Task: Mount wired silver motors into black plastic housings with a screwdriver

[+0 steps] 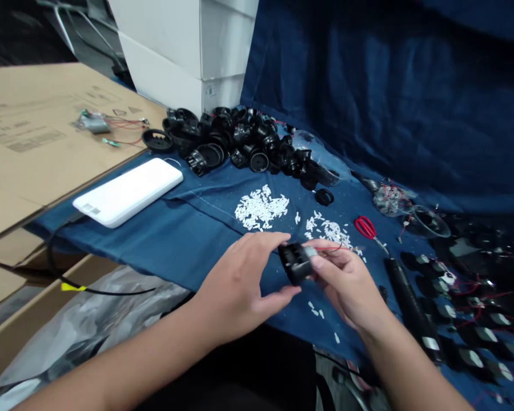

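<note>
Above the front of the blue cloth is a round black plastic housing [294, 264] with a small silver motor-like piece [310, 252] at its right side. My right hand [346, 279] pinches it from the right, and a thin red wire trails near those fingers. From the left, my left hand [240, 282] curves about the housing's rim, fingertips at the top edge and thumb at the bottom. Behind the hands lie two heaps of small white plastic pieces [262, 209]. A few loose white pieces [314, 309] lie below the housing.
A pile of black housings [227, 137] stands before white boxes [167, 51]. To the left are a white power bank [128, 191] with a black cable and cardboard [34, 131]. At right lie red-handled tweezers or scissors [365, 227], a black pen-shaped tool [405, 302] and rows of wired units [471, 357].
</note>
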{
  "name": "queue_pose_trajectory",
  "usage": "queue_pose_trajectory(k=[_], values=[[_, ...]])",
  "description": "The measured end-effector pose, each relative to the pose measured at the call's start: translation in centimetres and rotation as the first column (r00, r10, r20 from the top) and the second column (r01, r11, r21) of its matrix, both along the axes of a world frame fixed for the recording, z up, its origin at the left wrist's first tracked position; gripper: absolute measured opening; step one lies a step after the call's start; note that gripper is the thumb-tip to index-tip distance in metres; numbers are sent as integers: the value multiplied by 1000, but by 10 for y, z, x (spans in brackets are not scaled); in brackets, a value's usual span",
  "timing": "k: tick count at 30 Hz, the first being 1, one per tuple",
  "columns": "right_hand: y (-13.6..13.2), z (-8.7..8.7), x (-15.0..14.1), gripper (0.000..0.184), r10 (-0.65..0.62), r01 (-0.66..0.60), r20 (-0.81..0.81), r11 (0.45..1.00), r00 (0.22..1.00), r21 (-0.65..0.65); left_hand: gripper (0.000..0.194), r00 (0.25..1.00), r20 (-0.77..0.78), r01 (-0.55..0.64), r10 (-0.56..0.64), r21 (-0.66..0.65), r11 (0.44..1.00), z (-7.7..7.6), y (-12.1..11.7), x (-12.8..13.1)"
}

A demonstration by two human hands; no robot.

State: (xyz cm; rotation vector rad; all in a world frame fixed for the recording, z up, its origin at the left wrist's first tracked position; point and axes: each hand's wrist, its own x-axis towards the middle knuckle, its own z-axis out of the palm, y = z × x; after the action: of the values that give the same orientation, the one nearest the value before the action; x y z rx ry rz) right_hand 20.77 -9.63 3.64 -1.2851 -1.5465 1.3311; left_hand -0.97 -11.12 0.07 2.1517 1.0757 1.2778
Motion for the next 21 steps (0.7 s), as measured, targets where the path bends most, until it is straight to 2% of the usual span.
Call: queue_pose_trajectory(k=[2, 4, 7, 9, 10, 11, 12, 13, 14, 15, 16, 17, 18, 21], values=[[-14, 4, -7, 40, -108, 75, -265, 988, 958, -133, 63, 992, 113, 39, -53, 122, 992, 19, 2, 1], [-27, 8, -17, 41, -184, 56, -473, 961, 861, -272, 67, 975, 147, 130, -164, 219, 967, 40, 4, 4], [-42, 10, -28, 45, -164, -37, -581, 947, 797, -319, 72, 933, 169, 285, -319, 196, 938, 63, 7, 9], [-52, 6, -29, 45, -166, -43, -576, 943, 800, -331, 72, 926, 205, 298, -317, 120, 947, 72, 7, 12], [-56, 3, -27, 44, -175, 1, -548, 953, 818, -302, 70, 931, 215, 278, -294, 102, 955, 74, 6, 12], [-60, 1, -24, 42, -190, 85, -496, 971, 847, -225, 68, 939, 214, 255, -270, 97, 962, 75, 5, 13], [-64, -1, -21, 37, -219, 206, -424, 976, 879, -77, 67, 946, 204, 236, -253, 104, 966, 76, 4, 14], [-67, -2, -17, 28, -260, 320, -338, 938, 905, 135, 66, 951, 188, 228, -247, 115, 967, 76, 2, 15], [-69, -1, -14, 15, -309, 383, -246, 849, 919, 363, 66, 953, 173, 231, -251, 126, 965, 75, 1, 16], [-70, 0, -12, 8, -352, 378, -156, 747, 923, 547, 66, 952, 160, 240, -260, 135, 961, 75, -1, 18], [-70, 2, -10, 20, -380, 331, -79, 665, 922, 670, 67, 951, 148, 252, -273, 143, 957, 74, -2, 19], [-68, 4, -9, 29, -385, 273, -16, 623, 923, 733, 66, 950, 136, 262, -282, 148, 954, 74, -4, 21], [-65, 6, -8, 33, -368, 222, 26, 614, 929, 757, 65, 949, 129, 268, -288, 153, 951, 74, -5, 24], [-57, 5, -8, 36, -298, 166, 37, 627, 954, 762, 65, 947, 129, 274, -293, 147, 950, 73, -7, 30]])
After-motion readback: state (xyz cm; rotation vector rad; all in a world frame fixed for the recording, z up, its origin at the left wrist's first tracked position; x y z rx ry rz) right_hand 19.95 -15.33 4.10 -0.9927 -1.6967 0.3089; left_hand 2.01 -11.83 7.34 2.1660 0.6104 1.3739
